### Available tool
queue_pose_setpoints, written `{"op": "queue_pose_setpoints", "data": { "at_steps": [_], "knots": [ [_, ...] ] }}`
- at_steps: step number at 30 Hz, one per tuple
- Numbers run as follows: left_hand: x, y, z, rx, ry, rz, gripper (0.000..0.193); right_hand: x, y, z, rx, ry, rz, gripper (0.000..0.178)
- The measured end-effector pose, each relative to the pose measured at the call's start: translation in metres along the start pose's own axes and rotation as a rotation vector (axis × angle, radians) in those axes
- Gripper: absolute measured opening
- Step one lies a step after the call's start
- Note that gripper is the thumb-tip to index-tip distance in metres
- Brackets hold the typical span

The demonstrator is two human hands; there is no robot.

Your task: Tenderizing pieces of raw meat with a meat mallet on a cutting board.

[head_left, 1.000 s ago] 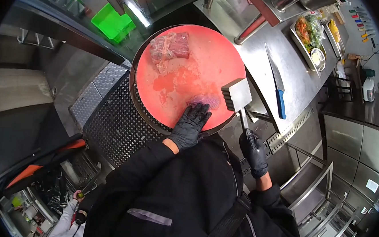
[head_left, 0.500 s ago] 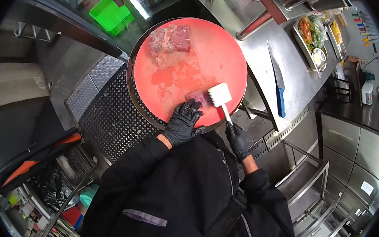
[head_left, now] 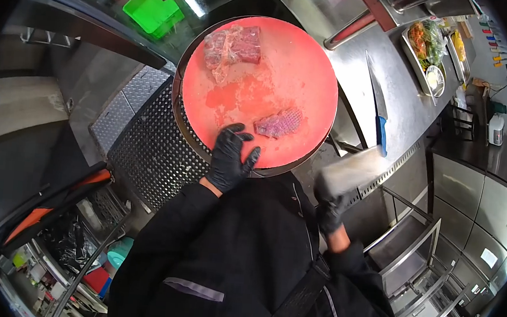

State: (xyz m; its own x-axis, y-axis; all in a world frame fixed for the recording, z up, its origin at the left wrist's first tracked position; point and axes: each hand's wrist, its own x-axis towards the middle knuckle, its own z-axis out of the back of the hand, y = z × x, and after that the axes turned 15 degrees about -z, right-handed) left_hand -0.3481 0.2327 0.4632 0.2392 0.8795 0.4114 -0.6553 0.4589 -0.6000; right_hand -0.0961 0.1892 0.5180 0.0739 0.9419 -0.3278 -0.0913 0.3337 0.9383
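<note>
A flattened piece of meat [head_left: 278, 123], dimpled all over, lies on the round red cutting board [head_left: 310, 61]. Just left of it, my black-gloved left hand [head_left: 228, 159] rests at the board's near edge, thumb and fingers apart, holding nothing. My black-gloved right hand [head_left: 330, 211] is right of the board with its fingers closed around the handle of a white meat mallet [head_left: 351, 169]. The mallet is raised and smeared by motion. At the board's far left sits a larger block of raw meat [head_left: 232, 48], partly covered in clear wrap.
A blue-handled knife [head_left: 379, 109] lies on the steel counter [head_left: 355, 77] to the right. Behind it stands a metal tray [head_left: 423, 61] of vegetables. A green crate [head_left: 152, 10] is at the far left; a metal rack [head_left: 404, 248] stands at the lower right.
The mallet has lifted off the meat and swung up to the right. My left hand has let go of the meat and drawn back left, leaving the whole piece visible.
</note>
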Motion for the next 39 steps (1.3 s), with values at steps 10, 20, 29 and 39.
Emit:
{"op": "queue_pose_setpoints", "data": {
  "at_steps": [10, 20, 29, 39],
  "knots": [
    [0.033, 0.019, -0.019, -0.061, 0.113, 0.001, 0.022, 0.057, -0.021, 0.016, 0.329, 0.664, -1.097, 0.052],
    [0.020, 0.032, -0.006, -0.301, -0.139, 0.351, 0.044, -0.007, 0.033, 0.003, 0.275, 0.182, -0.274, 0.029],
    [0.022, 0.033, 0.011, -0.367, -0.027, 0.333, 0.017, 0.043, 0.000, -0.001, -0.236, 0.434, -0.748, 0.042],
    [0.028, 0.060, 0.021, -0.367, -0.172, 0.324, 0.029, 0.017, -0.048, 0.003, -0.345, 0.200, 0.023, 0.023]
  ]
}}
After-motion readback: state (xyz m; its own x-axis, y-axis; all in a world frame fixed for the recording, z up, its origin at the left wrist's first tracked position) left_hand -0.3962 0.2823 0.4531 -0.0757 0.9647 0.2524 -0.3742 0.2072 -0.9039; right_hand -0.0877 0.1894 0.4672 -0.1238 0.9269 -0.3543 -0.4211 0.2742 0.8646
